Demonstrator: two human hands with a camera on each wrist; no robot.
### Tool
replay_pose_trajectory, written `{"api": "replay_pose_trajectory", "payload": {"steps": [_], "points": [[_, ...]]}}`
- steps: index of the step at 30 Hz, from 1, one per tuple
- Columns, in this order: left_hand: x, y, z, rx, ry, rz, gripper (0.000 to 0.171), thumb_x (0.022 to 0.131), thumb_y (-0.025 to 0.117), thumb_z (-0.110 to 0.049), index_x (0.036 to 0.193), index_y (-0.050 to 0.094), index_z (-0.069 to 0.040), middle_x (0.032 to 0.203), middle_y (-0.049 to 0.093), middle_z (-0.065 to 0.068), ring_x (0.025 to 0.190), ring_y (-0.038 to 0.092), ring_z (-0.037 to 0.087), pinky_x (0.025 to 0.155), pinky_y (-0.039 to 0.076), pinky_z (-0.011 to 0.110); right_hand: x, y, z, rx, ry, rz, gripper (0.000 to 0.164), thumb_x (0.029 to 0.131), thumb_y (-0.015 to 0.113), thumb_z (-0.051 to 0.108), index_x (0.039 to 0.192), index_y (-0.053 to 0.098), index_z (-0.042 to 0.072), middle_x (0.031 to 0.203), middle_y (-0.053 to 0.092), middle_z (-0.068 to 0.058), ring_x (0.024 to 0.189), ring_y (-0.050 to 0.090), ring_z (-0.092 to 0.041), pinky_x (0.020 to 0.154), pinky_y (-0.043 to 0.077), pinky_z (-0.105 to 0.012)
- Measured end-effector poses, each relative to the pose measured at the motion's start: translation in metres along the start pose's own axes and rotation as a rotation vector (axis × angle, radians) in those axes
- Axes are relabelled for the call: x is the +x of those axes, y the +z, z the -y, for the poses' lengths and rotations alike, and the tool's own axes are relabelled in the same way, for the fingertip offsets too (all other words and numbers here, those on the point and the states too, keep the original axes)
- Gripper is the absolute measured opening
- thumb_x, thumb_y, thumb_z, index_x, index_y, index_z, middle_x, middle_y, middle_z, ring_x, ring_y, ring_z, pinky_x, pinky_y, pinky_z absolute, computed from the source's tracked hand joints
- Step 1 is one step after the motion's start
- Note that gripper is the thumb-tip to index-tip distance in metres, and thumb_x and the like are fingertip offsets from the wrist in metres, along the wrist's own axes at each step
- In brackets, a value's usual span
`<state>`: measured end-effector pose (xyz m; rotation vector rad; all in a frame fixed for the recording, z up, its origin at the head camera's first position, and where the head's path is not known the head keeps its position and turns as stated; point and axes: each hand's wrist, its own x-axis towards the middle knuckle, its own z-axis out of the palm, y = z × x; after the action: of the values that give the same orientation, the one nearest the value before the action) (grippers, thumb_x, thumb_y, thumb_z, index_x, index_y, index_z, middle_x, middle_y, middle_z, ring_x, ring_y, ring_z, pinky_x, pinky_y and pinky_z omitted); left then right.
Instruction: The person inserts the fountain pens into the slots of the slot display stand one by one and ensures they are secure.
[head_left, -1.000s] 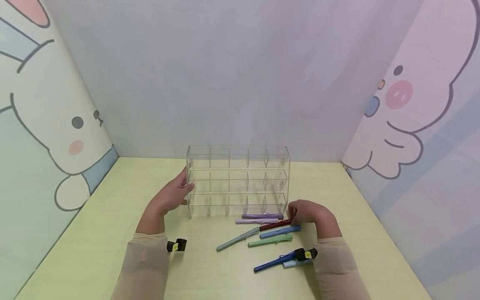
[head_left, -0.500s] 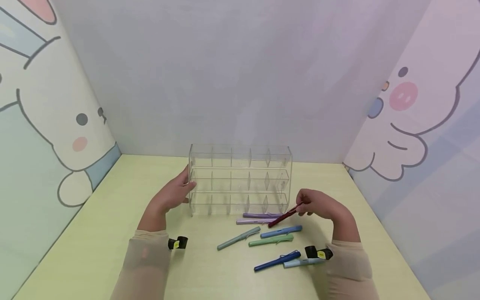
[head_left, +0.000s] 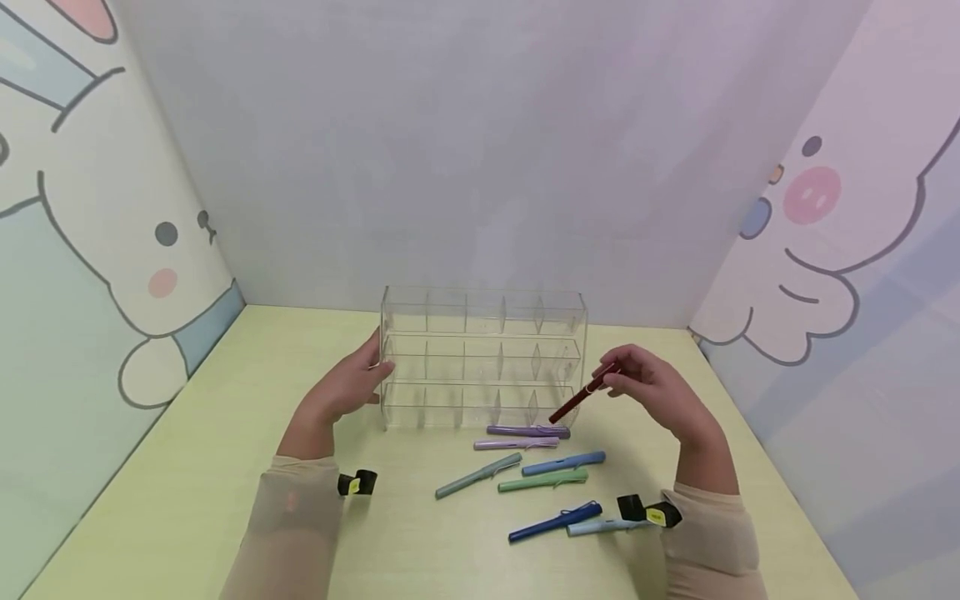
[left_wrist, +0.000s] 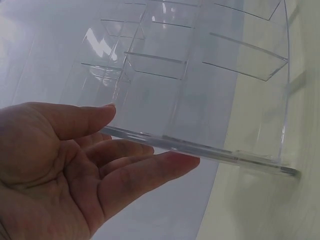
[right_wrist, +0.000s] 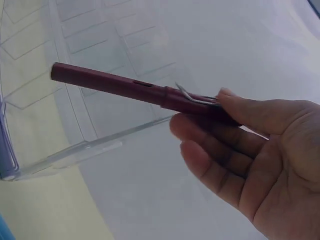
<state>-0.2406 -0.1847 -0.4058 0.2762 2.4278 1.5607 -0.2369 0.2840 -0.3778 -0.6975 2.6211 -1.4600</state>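
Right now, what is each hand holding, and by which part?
Right hand pinches the slim dark-red pen by its clipped cap end; left hand holds the clear plastic compartmented rack by its left side.

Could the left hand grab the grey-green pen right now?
Probably yes, but the left hand would first have to let go of the clear rack. The grey-green pen lies on the table with nothing on top of it and no other pen in the way.

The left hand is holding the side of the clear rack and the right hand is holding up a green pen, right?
Not quite: the pen in the right hand is dark red, as the right wrist view shows. The left hand is indeed holding the side of the clear rack.
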Motion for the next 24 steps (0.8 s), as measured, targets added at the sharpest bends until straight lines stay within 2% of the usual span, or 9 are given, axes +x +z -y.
{"api": "replay_pose_trajectory", "payload": {"steps": [4,10,16,24], "points": [[0.001,0.0,-0.001,0.003,0.006,0.008,0.069,0.107,0.041,-0.025,0.153,-0.004,-0.051,0.166,0.002,0.006,0.14,0.035,0.043,0.093,0.053,0.056,0.003,0.004,0.005,0.073,-0.078,-0.115,0.028,0.099,0.06,0.015,0.123,0.054,0.003,0.11,0.066,-0.017,0.092,0.069,-0.018,0.082,0.059,-0.028],[0.002,-0.003,-0.003,0.02,0.02,0.01,0.07,0.107,0.042,-0.025,0.154,-0.005,-0.047,0.166,0.003,0.006,0.141,0.034,0.043,0.093,0.053,0.055,0.015,0.01,0.015,0.179,-0.16,-0.222,0.028,0.099,0.058,0.012,0.125,0.052,0.003,0.111,0.067,-0.013,0.097,0.068,-0.019,0.082,0.059,-0.026],[0.001,-0.003,0.0,0.017,0.01,0.008,0.07,0.106,0.042,-0.025,0.152,-0.003,-0.052,0.166,0.005,0.005,0.139,0.037,0.042,0.092,0.054,0.054,0.047,0.012,0.035,0.29,-0.235,-0.295,0.031,0.097,0.061,0.012,0.126,0.053,0.003,0.11,0.069,-0.01,0.097,0.069,-0.018,0.083,0.059,-0.028],[-0.001,-0.001,0.001,0.03,0.009,0.004,0.07,0.106,0.042,-0.027,0.154,-0.004,-0.049,0.165,0.008,0.008,0.139,0.038,0.042,0.093,0.054,0.054,0.096,0.02,0.073,0.403,-0.324,-0.381,0.03,0.094,0.066,0.012,0.122,0.061,0.003,0.106,0.069,-0.011,0.092,0.069,-0.02,0.081,0.06,-0.029]]}}
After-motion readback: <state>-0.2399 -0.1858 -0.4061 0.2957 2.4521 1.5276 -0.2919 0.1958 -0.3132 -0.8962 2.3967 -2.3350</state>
